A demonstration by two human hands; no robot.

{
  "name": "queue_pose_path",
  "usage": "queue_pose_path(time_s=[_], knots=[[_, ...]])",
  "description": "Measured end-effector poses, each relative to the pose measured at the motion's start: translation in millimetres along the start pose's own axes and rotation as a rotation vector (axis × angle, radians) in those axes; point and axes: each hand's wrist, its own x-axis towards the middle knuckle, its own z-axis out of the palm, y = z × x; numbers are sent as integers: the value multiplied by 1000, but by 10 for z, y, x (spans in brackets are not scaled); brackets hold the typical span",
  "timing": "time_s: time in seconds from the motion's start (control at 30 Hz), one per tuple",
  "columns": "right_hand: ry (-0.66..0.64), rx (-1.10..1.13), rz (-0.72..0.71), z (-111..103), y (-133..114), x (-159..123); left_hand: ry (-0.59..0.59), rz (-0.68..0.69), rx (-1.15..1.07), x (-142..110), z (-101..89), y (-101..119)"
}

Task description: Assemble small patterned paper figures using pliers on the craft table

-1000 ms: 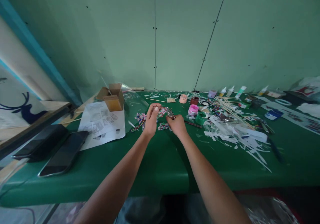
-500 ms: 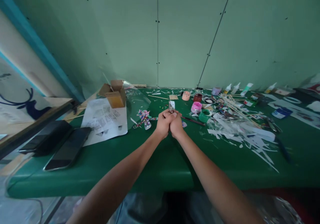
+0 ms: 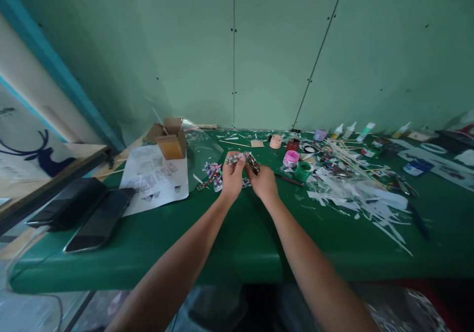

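Note:
My left hand (image 3: 232, 180) is closed on a small piece with a colourful pattern (image 3: 233, 159), held between thumb and fingers. In my right hand (image 3: 264, 181) is a small shiny metal tool (image 3: 253, 163), perhaps a nail clipper; my fingers cover part of it. The tool's tip is close beside the patterned piece, and I cannot tell whether they touch. On the table just left of my left hand lies a cluster of multicoloured patterned pieces (image 3: 212, 175). Another patterned bit shows below, between the hands.
To the right stand a pink paint jar (image 3: 291, 158), a green paint jar (image 3: 303, 172) and a brush (image 3: 289, 179). Beyond them lie white paper scraps (image 3: 355, 196) and thin wooden sticks (image 3: 350, 156). Leftward are a printed sheet (image 3: 151, 188), a cardboard box (image 3: 172, 144) and a phone (image 3: 101, 221).
My hands were pressed together around the metal tool; they have moved apart. The left now shows the patterned piece, while the tool has tilted in the right hand.

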Motion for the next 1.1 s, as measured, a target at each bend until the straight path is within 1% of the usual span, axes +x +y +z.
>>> queue_pose_path(time_s=[0.13, 0.33, 0.5, 0.57, 0.67, 0.73, 0.8, 0.87, 0.93, 1.0, 1.03, 1.1], knots=[[-60, -159, -6, -34, -67, -49, 7, -31, 19, 4, -19, 30], [-94, -316, -32, -24, -90, -74, 103, -166, 19, 43, -46, -61], [-49, -390, -64, -13, -132, -117, 151, -218, -57, 60, -54, -60], [-32, -367, -67, -20, -135, -119, 138, -226, -118, 53, -47, -26], [1, -272, -2, -53, -60, -67, 72, -215, -169, 43, -47, 19], [63, -173, 62, -86, 43, 3, 36, -192, -170, 45, -56, 34], [153, -24, 69, -117, 153, 77, 12, -167, -183, 54, -69, 38], [186, 181, 47, -131, 227, 127, -6, -156, -185, 62, -80, 35], [141, 398, 38, -124, 241, 138, -21, -155, -146, 63, -84, 27], [67, 571, 26, -104, 209, 121, -74, -148, -71, 54, -81, 15], [38, 628, 10, -94, 187, 109, -117, -141, -24, 48, -79, 7], [11, 668, -10, -83, 158, 96, -219, -120, 93, 41, -82, -8]])
